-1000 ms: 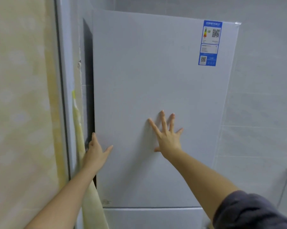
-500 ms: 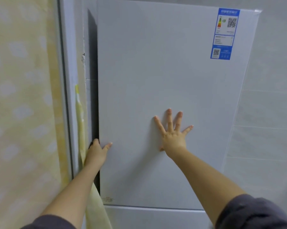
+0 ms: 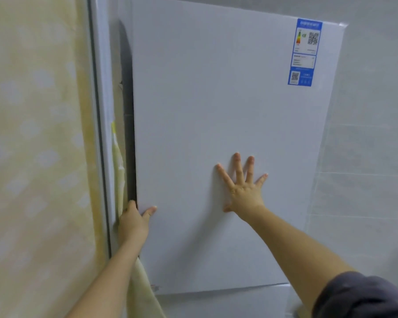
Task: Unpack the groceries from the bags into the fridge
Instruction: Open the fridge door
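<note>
A white fridge fills the head view, its upper door (image 3: 216, 111) facing me with a blue energy label (image 3: 304, 51) at the top right. My right hand (image 3: 244, 187) lies flat on the door, fingers spread and straight. My left hand (image 3: 134, 220) is at the door's left edge, its thumb on the front face and its fingers reaching round the edge into the dark gap (image 3: 128, 111). No bags or groceries are in sight.
A yellow patterned curtain (image 3: 33, 157) and a white frame (image 3: 101, 111) stand close on the left. The lower fridge door (image 3: 216, 304) begins just below. Grey tiled wall (image 3: 365, 180) lies to the right.
The view has shifted a little, so the fridge sits further right in the frame. My left hand has settled lower on the door's edge; my right hand stays flat on the door.
</note>
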{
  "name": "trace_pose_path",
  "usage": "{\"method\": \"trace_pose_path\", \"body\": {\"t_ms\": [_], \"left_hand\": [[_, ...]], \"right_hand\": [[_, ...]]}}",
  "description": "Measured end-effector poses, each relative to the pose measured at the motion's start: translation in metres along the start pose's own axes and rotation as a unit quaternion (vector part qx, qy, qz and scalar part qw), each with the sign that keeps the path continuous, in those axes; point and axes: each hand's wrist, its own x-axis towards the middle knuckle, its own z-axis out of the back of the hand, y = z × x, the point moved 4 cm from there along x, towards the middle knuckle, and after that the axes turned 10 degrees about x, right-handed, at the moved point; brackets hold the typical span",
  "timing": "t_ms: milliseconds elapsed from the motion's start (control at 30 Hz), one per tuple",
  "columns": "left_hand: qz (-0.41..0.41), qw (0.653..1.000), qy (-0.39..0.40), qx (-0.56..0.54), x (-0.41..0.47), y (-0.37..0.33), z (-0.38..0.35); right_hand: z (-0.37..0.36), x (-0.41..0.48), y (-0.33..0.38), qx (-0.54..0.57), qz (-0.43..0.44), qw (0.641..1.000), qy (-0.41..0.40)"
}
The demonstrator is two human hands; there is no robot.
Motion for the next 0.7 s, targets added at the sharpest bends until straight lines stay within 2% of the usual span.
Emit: {"method": "trace_pose_path", "body": {"t_ms": [100, 200, 433, 500, 600, 700], "left_hand": [[-0.004, 1.000, 0.009, -0.016, -0.012, 0.003, 0.014], [-0.006, 0.999, 0.014, -0.030, -0.029, 0.006, 0.023], [-0.004, 0.997, 0.021, -0.072, -0.075, -0.002, 0.036], [-0.010, 0.997, 0.022, -0.071, -0.095, -0.004, 0.044], [-0.038, 0.999, -0.014, 0.004, -0.124, -0.008, 0.055], [-0.046, 0.998, -0.015, 0.030, -0.151, -0.017, 0.065]], "right_hand": [[0.007, -0.015, 0.000, 0.030, 0.035, 0.999, -0.006], [0.017, -0.034, 0.007, 0.129, 0.061, 0.989, -0.041], [0.083, -0.066, 0.098, 0.323, 0.122, 0.927, -0.145], [0.108, -0.068, 0.123, 0.359, 0.111, 0.914, -0.154], [0.142, -0.073, 0.148, 0.412, 0.066, 0.897, -0.141], [0.160, -0.086, 0.163, 0.427, 0.033, 0.898, -0.103]]}}
